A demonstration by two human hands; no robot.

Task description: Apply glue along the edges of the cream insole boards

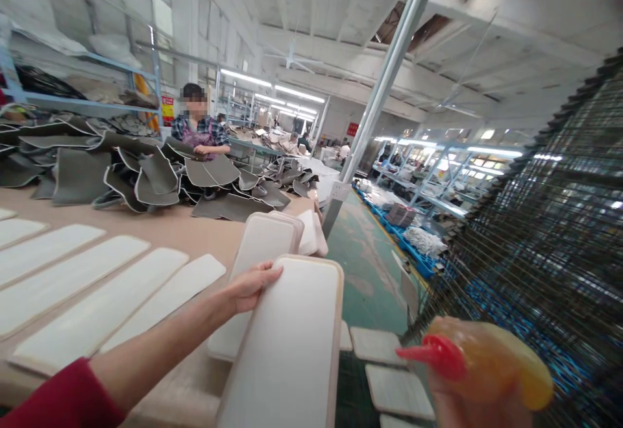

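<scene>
My left hand [250,287] grips the left edge of a long white panel [292,337] with rounded corners and a beige rim. This panel stands tilted in front of me, its lower end out of view. Behind it, another white panel [265,243] of the same kind leans at the front of a stack. At the lower right, my right hand [479,399] is wrapped round a squeeze bottle [516,363] with yellowish contents, its red nozzle pointing left toward the panel. Motion blurs that hand and bottle.
Several white panels [102,285] lie side by side on the brown table [209,233]. Dark grey pieces [82,175] with pale edges are heaped beyond. A person [204,132] works behind the heap. Wire mesh [535,233] rises at right, and smaller panels [396,389] sit low below.
</scene>
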